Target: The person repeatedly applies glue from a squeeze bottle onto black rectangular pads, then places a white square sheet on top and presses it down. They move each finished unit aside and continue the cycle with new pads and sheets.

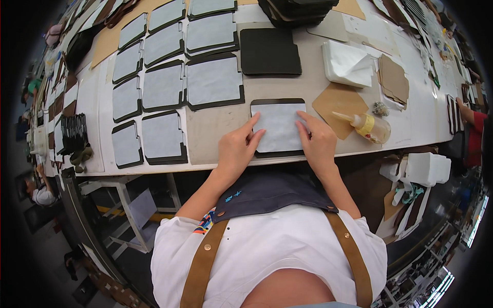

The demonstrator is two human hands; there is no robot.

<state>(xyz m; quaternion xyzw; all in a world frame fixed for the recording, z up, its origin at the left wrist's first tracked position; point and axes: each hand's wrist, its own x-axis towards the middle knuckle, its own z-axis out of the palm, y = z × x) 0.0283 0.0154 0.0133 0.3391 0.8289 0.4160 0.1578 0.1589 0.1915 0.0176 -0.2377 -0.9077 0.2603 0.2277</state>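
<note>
In front of me a black panel with a pale grey sheet [278, 127] laid on it sits near the table's front edge; black shows along its top and bottom. My left hand [237, 147] rests at its left side, thumb and index finger apart on the sheet. At the right side my right hand [317, 139] touches the sheet in the same way, fingers stretched out. Neither hand grips anything. A squeeze bottle [373, 128] with a yellow band and pale nozzle lies right of my right hand, its nozzle over a brown paper square [336, 109].
Several grey-faced black panels [214, 80] lie in rows on the left. A bare black panel [270, 52] and a stack of black pieces [299, 11] are farther back. White sheets [347, 64] and brown card pieces [394, 81] sit at right. Another person's arm [466, 114] shows at far right.
</note>
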